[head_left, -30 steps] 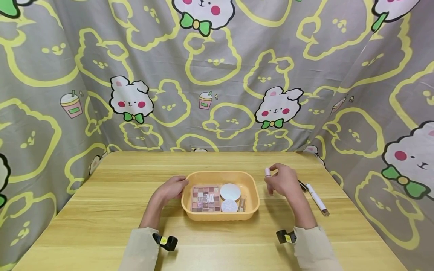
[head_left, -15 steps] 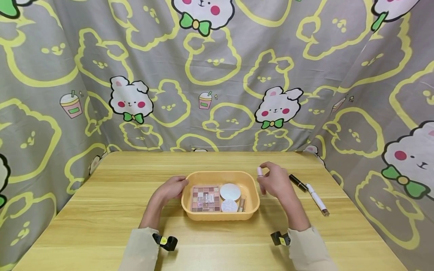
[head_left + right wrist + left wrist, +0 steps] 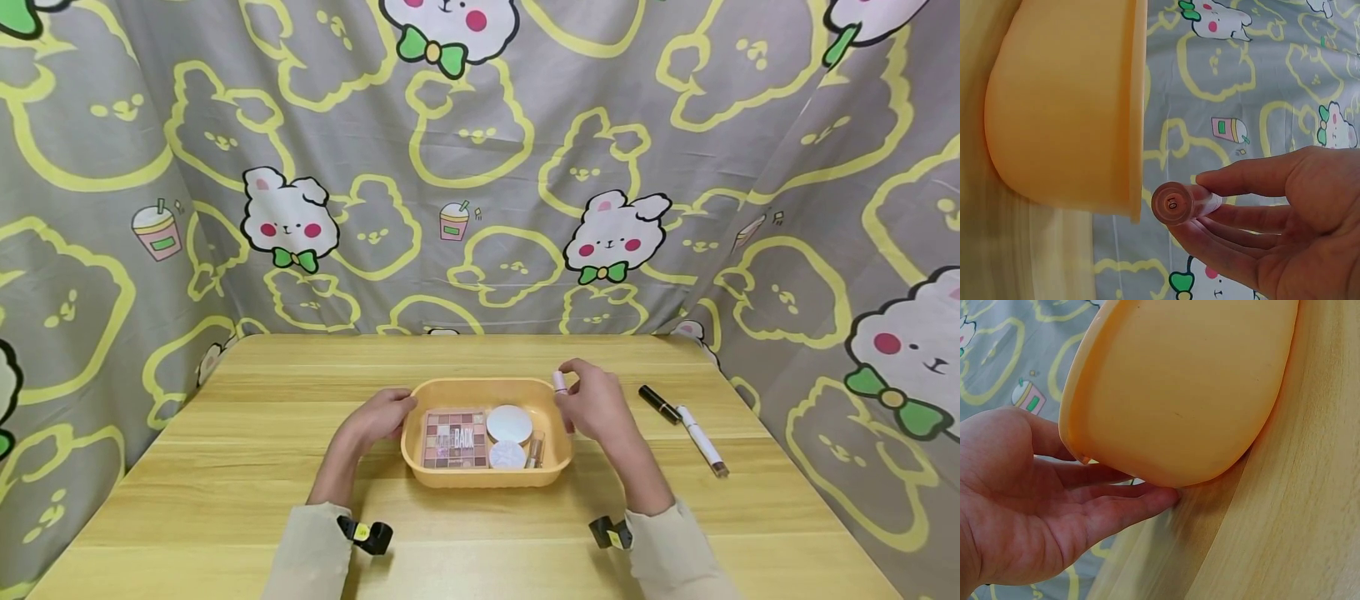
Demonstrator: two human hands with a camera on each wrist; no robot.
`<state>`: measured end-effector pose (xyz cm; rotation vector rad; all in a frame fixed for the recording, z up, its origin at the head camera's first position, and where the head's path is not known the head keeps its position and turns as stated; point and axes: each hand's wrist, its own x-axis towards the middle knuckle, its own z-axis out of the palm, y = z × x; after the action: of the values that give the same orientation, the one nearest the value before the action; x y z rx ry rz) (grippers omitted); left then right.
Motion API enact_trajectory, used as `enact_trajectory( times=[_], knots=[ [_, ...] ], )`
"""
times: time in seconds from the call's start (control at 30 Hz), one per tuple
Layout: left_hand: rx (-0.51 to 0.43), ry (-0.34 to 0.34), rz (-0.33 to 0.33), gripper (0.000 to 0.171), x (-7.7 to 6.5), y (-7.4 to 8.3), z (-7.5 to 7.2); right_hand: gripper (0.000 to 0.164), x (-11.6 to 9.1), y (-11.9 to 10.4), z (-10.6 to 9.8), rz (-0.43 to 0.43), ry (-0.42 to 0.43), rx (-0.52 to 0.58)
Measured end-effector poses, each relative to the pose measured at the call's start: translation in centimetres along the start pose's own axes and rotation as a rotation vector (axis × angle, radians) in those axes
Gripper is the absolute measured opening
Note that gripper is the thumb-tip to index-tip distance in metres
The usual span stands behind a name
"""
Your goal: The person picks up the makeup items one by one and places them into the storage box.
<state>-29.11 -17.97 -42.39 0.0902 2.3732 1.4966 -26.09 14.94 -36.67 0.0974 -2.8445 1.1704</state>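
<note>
The right grip (image 3: pixel 596 406) pinched a slim tube (image 3: pixel 1173 203) near the right rim of the tray (image 3: pixel 487 478), whose left end the left grip (image 3: pixel 377 414) held; transfer seemed in hand, next calling for rim clearance.

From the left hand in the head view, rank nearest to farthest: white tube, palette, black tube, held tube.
1. Palette, inside tray, left.
2. Held tube, in right hand.
3. Black tube, right of tray.
4. White tube, farthest right.
</note>
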Motion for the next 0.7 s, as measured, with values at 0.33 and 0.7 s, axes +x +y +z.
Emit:
enact_trajectory(
  times=[0.33, 0.7],
  knots=[
    [0.015, 0.009, -0.007, 0.055, 0.0, -0.1, 0.0, 0.04, -0.2, -0.8, 1.7, -0.032, 0.008, -0.042],
    [0.016, -0.003, -0.011, 0.054, 0.2, 0.0, 0.0, 0.036, -0.1, -0.8, 3.3, -0.085, 0.023, -0.134]
  ],
)
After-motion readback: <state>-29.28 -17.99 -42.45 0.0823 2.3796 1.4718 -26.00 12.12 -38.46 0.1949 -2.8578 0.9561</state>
